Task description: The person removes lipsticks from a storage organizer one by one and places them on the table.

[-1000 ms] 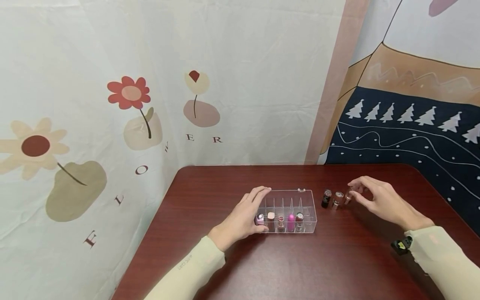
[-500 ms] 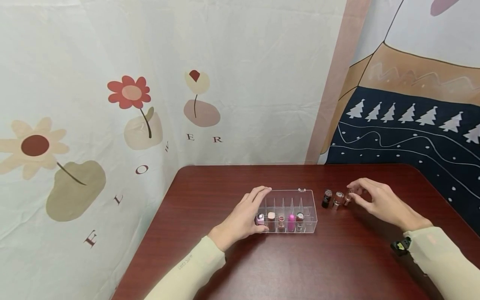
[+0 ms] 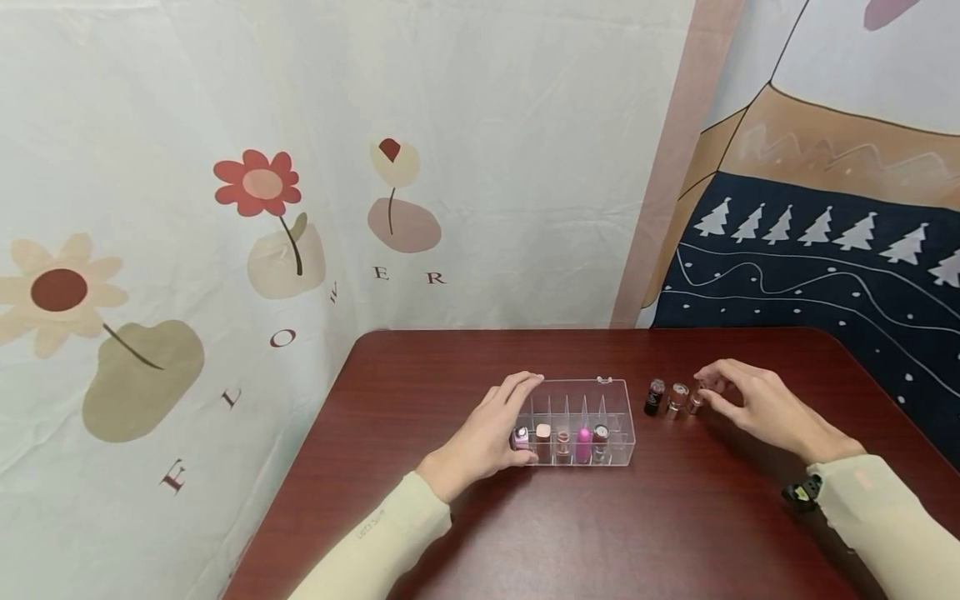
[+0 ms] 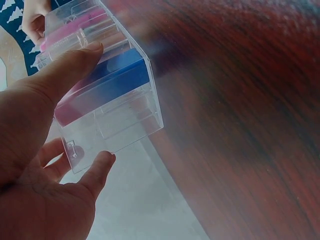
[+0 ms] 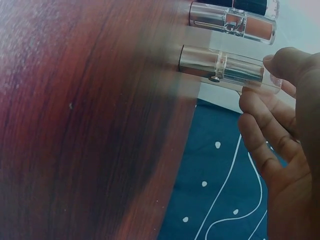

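L end of the clear box point(image 3: 628, 417) was mostly hidden behind the L hand point(image 3: 480, 435), & the pink-white tube point(image 3: 521, 439) there showed only in part. L wrist cam showed a blue-pink block point(image 4: 112, 85) partly covered by the thumb; couldn't tell if same item. R hand point(image 3: 772, 412) was cut off at that view's top L corner. In R wrist cam the dark tube point(image 3: 655, 397) ran off the top edge, & the R thumb overlapped the clear upper end of the rosy-brown tube point(image 5: 220, 65). Lettering on the L sleeve point(image 3: 375, 533) was too small to read.

L hand pose: thumb on near side, fingers reaching to the back edge, i.e. gripping the box by its L end on the table point(image 3: 570, 533). R hand: arm reached fwd, thumb & index pinching the upper end of the rosy-brown tube, other fingers bent below. That tube was approx. upright, R-most of 3, R of the box, just beside the middle tube point(image 3: 677, 401); couldn't tell if its base touched the table. Dark tube stood nearest the box. Box front row also held a magenta tube point(image 3: 582, 446) etc.
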A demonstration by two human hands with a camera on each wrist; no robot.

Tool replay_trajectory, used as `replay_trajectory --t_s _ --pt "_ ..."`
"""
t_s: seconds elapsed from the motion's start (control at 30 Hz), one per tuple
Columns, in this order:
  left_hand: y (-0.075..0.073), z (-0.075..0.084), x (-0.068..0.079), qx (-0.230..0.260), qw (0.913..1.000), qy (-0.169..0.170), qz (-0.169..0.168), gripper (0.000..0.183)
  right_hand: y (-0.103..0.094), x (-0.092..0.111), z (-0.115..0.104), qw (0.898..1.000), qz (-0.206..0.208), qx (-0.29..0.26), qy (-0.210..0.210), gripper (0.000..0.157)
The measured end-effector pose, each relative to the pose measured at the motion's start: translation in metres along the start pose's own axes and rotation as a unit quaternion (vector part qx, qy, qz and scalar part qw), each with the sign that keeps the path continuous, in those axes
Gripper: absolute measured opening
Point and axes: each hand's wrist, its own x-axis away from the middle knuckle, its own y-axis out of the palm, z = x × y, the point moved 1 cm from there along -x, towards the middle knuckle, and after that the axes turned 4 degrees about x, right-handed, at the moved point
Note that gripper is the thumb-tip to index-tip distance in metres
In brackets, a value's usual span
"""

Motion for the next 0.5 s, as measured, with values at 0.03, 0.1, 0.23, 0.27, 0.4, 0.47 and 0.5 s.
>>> replay_trajectory --t_s 0.03,0.1,0.23,0.27,0.4,0.47,0.5 --pt "-0.0001 0.0001 -0.0001 0.001 1.0000 0.000 0.000 0.121 -0.0003 0.0002 0.0000 1.000 -0.002 0.000 0.002 0.038" --pt "-0.0004 0.0003 -0.0002 0.002 1.0000 0.000 0.000 0.121 -0.0010 0.0005 -0.0001 1.000 -0.007 0.000 0.007 0.038" --pt "-0.0006 0.0004 -0.0003 0.003 1.0000 0.000 0.000 0.120 -0.0023 0.0005 -0.0002 1.000 -0.017 0.001 0.016 0.038" --pt "-0.0006 0.0004 -0.0003 0.003 1.0000 0.000 0.000 0.120 -0.0026 0.0005 -0.0003 1.000 -0.019 0.001 0.017 0.038" --pt "-0.0005 0.0003 -0.0002 0.002 1.0000 0.001 0.000 0.120 -0.0031 0.0006 -0.0002 1.000 -0.024 -0.001 0.019 0.038" --pt "-0.0005 0.0003 -0.0002 0.002 1.0000 0.002 0.000 0.120 -0.0031 0.0008 -0.0001 1.000 -0.024 -0.003 0.019 0.038" --pt "-0.0005 0.0004 -0.0002 0.002 1.0000 0.002 0.000 0.120 -0.0031 0.0009 0.0000 1.000 -0.024 -0.004 0.019 0.038"
